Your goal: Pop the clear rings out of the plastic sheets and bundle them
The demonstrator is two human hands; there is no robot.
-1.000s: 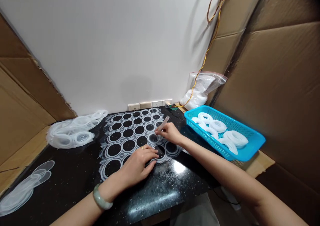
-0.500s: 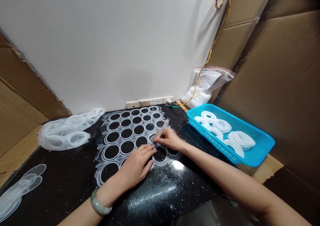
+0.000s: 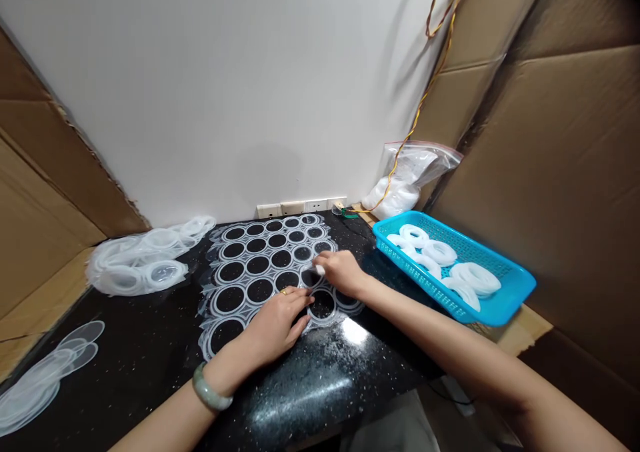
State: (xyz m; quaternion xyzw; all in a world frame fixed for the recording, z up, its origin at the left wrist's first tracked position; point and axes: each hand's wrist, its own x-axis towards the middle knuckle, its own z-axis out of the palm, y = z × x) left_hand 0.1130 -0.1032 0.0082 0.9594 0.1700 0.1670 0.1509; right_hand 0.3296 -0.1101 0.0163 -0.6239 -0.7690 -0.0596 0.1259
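A translucent sheet of moulded rings [image 3: 249, 271], with rows of round openings that show the black counter, lies in front of me. My left hand [image 3: 280, 315] rests flat on its near part, fingers stretched out, a ring on one finger and a bangle on the wrist. Over the sheet's right side, my right hand [image 3: 343, 272] is closed, with the fingers curled. A small whitish translucent piece [image 3: 320, 270] shows at its fingertips, blurred, its full shape hidden by the hand.
A blue basket [image 3: 520, 299] holding white rings [image 3: 475, 279] stands right. Ring sheets [image 3: 140, 255] lie piled at the left, loose clear discs [image 3: 43, 385] nearer me. Behind are a plastic bag [image 3: 400, 182], sockets [image 3: 293, 208] and a yellow-brown wire [image 3: 417, 115]; cardboard [image 3: 565, 172] flanks the counter.
My right hand has moved slightly up and right and turned. The long clear strip that stood up from its fingers now shows only as a short whitish bit. My left hand stays on the sheet.
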